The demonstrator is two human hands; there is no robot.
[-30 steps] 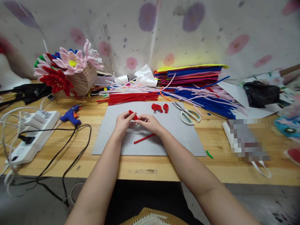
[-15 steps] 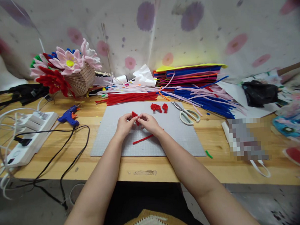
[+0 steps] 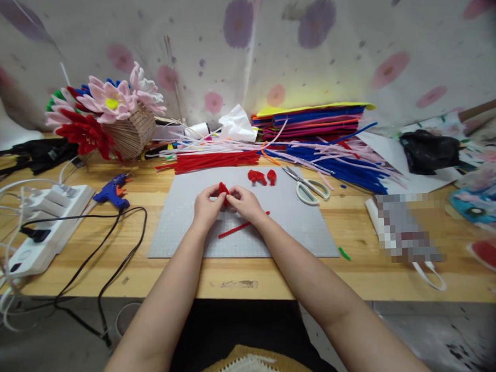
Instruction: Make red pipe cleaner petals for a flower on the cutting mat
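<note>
While your hands hover over the grey mat, the red piece between them stands more upright than it did a second ago. Your fingers hide its lower part, and your right forearm covers part of the red stick. Your left hand and right hand both pinch the piece, fingertips nearly closed.

head-worn view, facing forward and down, whole workspace visible
</note>
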